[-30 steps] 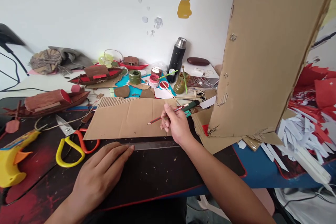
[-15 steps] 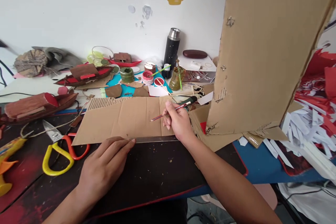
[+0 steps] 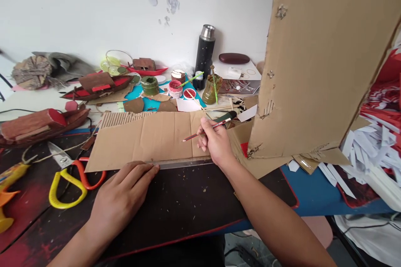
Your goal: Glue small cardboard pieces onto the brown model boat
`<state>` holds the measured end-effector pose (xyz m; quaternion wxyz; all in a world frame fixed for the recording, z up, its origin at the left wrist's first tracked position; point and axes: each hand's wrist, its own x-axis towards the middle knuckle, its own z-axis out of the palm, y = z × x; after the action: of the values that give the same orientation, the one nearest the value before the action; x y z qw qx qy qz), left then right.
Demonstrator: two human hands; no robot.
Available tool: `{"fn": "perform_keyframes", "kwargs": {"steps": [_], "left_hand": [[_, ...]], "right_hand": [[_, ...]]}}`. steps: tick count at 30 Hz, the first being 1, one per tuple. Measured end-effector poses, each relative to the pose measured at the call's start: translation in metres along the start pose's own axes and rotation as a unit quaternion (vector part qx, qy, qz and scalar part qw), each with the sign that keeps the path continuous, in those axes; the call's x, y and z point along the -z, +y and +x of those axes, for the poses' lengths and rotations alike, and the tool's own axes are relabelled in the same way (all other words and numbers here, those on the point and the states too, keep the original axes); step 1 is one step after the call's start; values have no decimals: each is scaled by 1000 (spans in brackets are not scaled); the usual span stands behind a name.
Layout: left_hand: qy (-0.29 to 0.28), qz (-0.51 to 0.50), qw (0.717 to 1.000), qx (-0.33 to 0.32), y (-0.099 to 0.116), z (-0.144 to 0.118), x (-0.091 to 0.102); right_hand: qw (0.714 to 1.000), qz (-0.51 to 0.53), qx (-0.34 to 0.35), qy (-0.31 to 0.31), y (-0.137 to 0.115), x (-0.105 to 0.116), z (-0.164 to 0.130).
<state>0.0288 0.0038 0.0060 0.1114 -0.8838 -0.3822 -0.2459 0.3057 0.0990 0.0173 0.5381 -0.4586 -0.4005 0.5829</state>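
your right hand (image 3: pixel 216 144) pinches a red pencil (image 3: pixel 206 130) between thumb and fingers, its tip pointing left and hovering just above, or on, the flat cardboard sheet (image 3: pixel 147 139); you cannot tell whether the tip touches. the heel of that hand rests on the sheet's right end. your left hand (image 3: pixel 122 198) lies flat and open on the dark mat (image 3: pixel 181 204), holding nothing, its fingertips (image 3: pixel 153 168) pressed on the left part of a clear ruler (image 3: pixel 184 162) that runs along the sheet's near edge. the cardboard sheet lies lengthwise across the middle of the desk, with a strip of bare corrugation along its far left edge. just left of it sit yellow and orange scissors (image 3: pixel 70 179), blades pointing away from you, and further left the tip of a yellow glue gun (image 3: pixel 8 192) at the frame's edge. two brown and red model boats (image 3: pixel 40 122) lie beyond the scissors. behind the sheet stand small paint pots (image 3: pixel 175 88), a green jar (image 3: pixel 149 85) and a black flask (image 3: pixel 204 56) against the white wall. a big upright cardboard panel (image 3: pixel 326 54) fills the right side, close to your right hand but apart from it, and a heap of white and red paper strips (image 3: pixel 372 146) lies beyond its lower edge.
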Motion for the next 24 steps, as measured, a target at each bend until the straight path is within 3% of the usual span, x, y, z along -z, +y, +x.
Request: {"fn": "perform_keyframes", "kwargs": {"steps": [7,16,24], "left_hand": [[-20,-24,999,-9,-2,-4,-3],[-52,-16,997,-58,12,15,-11],[-55,-19,997,-55,9,5,-7]], "right_hand": [[1000,1,-18,-14,5,-1,1],[1000,-9,-13,-15,7,-1,4],[999,-13,-31,-27,5,-1,1]]}}
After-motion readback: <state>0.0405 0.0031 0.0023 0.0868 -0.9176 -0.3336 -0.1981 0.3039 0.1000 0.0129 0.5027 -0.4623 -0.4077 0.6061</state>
